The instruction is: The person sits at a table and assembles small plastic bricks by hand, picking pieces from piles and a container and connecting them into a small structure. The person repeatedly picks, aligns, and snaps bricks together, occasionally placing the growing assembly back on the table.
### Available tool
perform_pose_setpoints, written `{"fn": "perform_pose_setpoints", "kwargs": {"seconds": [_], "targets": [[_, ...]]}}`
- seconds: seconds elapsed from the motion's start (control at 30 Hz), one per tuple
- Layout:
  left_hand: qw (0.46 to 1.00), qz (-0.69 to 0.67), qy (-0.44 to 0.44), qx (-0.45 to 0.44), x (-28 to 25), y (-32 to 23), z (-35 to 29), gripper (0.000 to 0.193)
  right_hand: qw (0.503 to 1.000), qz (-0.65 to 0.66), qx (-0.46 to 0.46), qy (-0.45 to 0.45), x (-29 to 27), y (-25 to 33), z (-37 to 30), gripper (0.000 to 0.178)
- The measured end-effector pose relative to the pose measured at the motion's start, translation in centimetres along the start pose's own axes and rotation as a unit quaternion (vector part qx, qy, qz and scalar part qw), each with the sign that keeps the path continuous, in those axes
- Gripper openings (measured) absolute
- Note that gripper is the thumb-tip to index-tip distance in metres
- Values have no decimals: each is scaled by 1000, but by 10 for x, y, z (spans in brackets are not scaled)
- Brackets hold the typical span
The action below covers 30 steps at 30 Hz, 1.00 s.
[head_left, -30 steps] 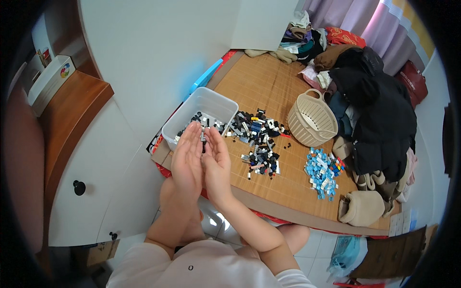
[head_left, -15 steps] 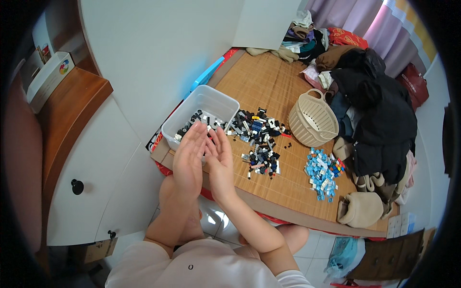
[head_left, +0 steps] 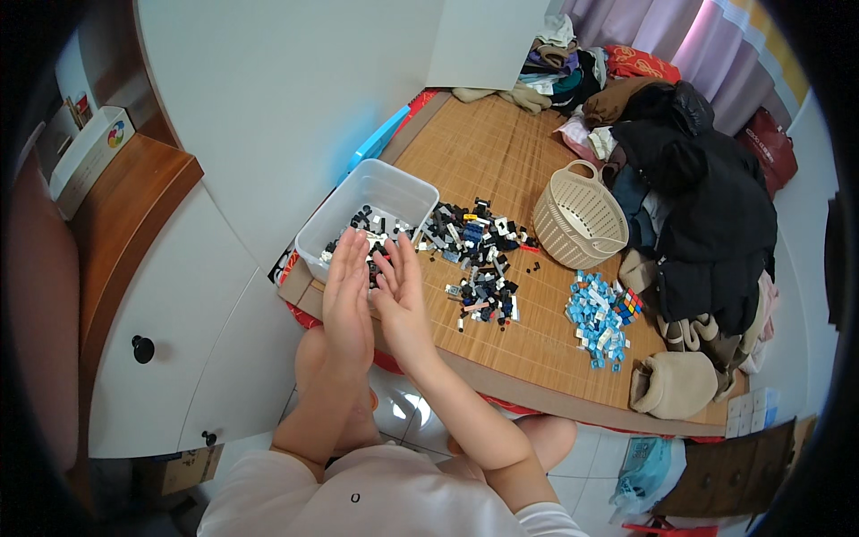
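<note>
Both my hands are raised at the near edge of the clear plastic box (head_left: 416, 190), which has black, grey and white building bricks (head_left: 367, 219) in it. My left hand (head_left: 347, 291) is open, its fingers straight and pressed side by side. Close beside it, palm turned toward it, my right hand (head_left: 403, 304) is open with its fingers stretched out. No brick shows plainly between the palms; the space there is partly hidden. Right of the box, a pile of mostly dark bricks (head_left: 474, 228) lies on the bamboo mat (head_left: 488, 134), with a smaller pile (head_left: 488, 295) nearer me.
A beige basket (head_left: 577, 219) stands on the mat, with a heap of light blue bricks (head_left: 595, 318) and a puzzle cube (head_left: 629, 304) nearer me. Clothes (head_left: 707, 224) are piled along the right. A white cabinet (head_left: 179, 358) with a wooden top curves along the left.
My hands have drawn slightly apart at the fingertips, the gap between them widening. The view has shifted a little; the bricks and basket lie as before.
</note>
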<state>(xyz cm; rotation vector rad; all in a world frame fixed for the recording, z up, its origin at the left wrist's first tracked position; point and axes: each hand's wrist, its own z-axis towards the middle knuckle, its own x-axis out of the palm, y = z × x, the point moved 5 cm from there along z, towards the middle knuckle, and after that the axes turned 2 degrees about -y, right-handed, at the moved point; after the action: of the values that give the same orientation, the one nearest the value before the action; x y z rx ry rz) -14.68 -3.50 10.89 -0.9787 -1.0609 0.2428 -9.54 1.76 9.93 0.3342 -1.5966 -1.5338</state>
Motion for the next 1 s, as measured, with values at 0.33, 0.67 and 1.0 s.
{"fn": "perform_pose_setpoints", "kwargs": {"seconds": [0.33,0.67,1.0], "targets": [[999,-27,23,-42,6,14,-15,50,996,31,-22,-86,-30,0,-13,60],[962,10,46,-269,12,113,-55,52,946,-21,13,-323,-155,-32,-78,55],[940,-16,47,-337,22,159,-79,58,942,-89,30,-323,-204,-27,-81,61]]}}
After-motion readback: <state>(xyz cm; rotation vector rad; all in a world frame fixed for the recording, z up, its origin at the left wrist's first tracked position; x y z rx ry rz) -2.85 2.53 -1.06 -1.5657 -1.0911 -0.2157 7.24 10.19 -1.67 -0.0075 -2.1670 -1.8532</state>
